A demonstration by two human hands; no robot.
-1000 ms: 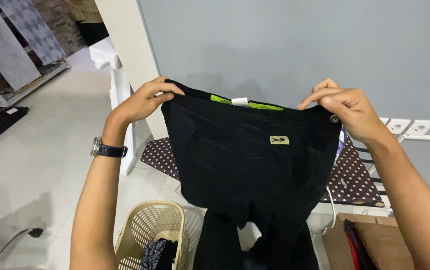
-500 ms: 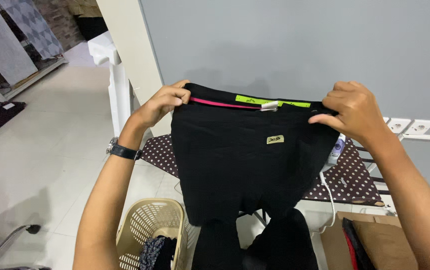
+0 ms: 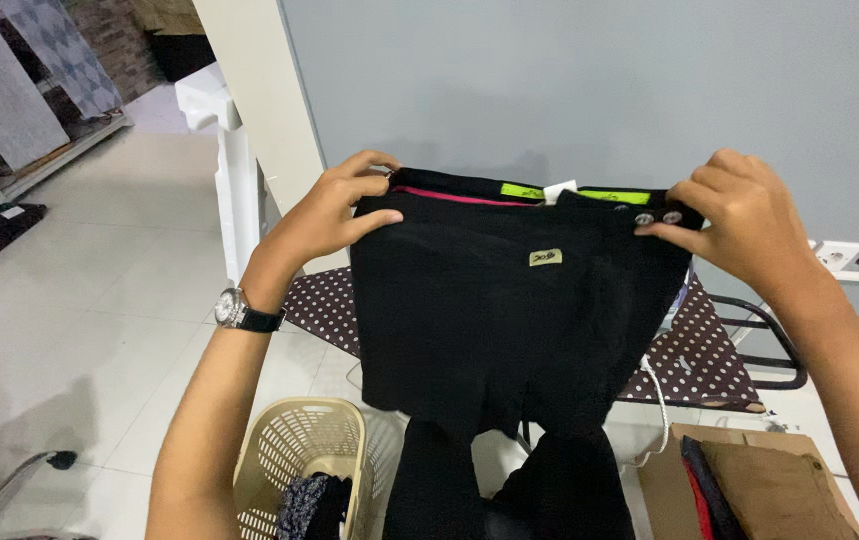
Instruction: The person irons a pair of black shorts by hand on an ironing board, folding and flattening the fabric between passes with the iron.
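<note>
Two hands gripped the black fabric trousers (image 3: 509, 330) by the waistband: your left hand (image 3: 334, 215) pinched one corner, your right hand (image 3: 744, 225) the other beside two metal buttons. You held them up in front of the polka-dot ironing board (image 3: 694, 360), legs hanging down beside the beige plastic laundry basket (image 3: 294, 450).

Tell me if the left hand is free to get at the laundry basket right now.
Probably not: the left hand grips the waistband of the black trousers, held up with the right hand. The basket sits well below, nothing blocking it.
</note>
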